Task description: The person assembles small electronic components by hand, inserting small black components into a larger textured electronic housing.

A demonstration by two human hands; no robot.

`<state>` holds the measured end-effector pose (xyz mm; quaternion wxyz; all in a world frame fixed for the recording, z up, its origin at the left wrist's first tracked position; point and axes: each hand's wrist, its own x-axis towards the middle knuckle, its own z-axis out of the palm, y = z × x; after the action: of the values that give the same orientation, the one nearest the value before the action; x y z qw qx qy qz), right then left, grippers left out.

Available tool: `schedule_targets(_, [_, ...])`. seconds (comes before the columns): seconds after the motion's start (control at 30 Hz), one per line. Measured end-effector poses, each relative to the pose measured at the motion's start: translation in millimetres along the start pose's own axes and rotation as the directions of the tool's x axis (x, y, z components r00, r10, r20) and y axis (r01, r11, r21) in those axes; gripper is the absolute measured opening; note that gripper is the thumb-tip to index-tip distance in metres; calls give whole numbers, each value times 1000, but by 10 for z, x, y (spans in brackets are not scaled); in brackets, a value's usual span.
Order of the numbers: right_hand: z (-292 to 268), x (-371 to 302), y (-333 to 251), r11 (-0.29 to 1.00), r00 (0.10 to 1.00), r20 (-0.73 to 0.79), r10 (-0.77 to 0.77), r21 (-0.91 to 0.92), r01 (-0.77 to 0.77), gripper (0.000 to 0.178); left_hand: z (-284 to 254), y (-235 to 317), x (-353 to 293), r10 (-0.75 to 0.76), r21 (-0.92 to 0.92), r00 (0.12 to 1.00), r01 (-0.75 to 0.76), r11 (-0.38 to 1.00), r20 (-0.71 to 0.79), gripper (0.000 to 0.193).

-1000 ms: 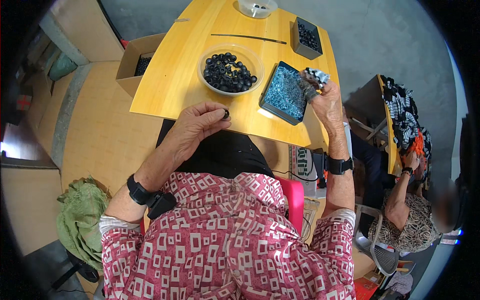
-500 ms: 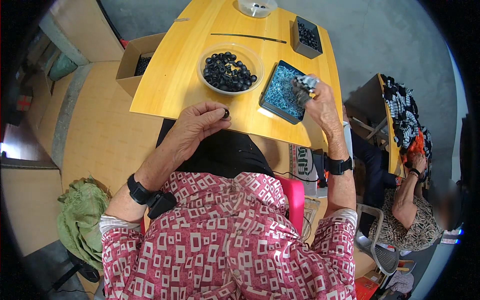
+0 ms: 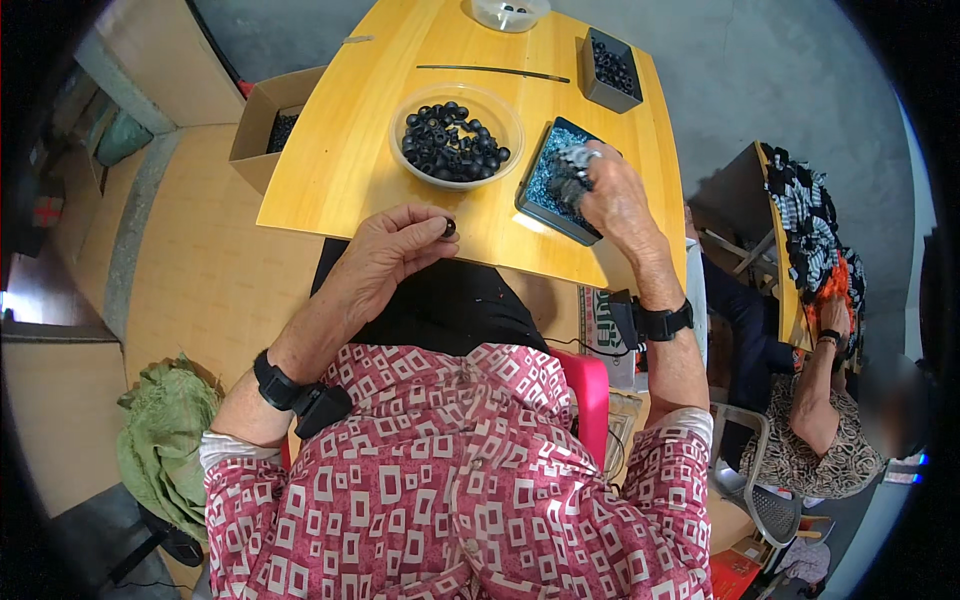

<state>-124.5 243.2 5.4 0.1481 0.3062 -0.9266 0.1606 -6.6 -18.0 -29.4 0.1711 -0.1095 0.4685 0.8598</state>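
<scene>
Near the table's front edge, my left hand (image 3: 385,255) pinches a small round black knob (image 3: 449,228) between thumb and fingertips. My right hand (image 3: 620,200) is closed on a black-and-white striped bundle (image 3: 572,172), blurred by motion, over a dark rectangular tray (image 3: 558,228). Small shiny bluish pieces (image 3: 540,185) fill this tray; the hand and bundle hide part of them. Whether the bundle touches the pieces I cannot tell. Left of the tray stands a clear round bowl (image 3: 515,112) holding many black knobs (image 3: 455,140).
Farther back on the wooden table (image 3: 350,120) lie a thin dark rod (image 3: 490,72), a grey bin (image 3: 612,98) of dark parts and another clear tub (image 3: 510,18). A cardboard box (image 3: 255,125) stands at left. At right, a co-worker's hand (image 3: 834,315) is at a striped pile (image 3: 805,210).
My right hand has moved left with the striped bundle, farther over the tray of bluish pieces. My left hand keeps its pinch on the black knob. The co-worker's hand has shifted slightly.
</scene>
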Motion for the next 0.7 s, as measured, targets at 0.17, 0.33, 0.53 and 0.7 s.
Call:
schedule_targets(0.17, [-27,71,-50,998,993,105,45,-52,-40,6,-25,-3,8,7,-10,1000,-7,1000,1,21])
schedule_targets(0.33, [-31,45,59,939,989,-29,145,318,-129,15,2,10,2,3,-6,1000,-3,1000,-16,20])
schedule_targets(0.53, [-84,3,174,637,963,96,250,733,-238,22,-14,-12,13,5,-22,1000,-5,1000,-7,19])
schedule_targets(0.7, [-150,-11,114,474,941,136,310,836,-277,20,-10,-11,11,3,-23,1000,-3,1000,-6,18])
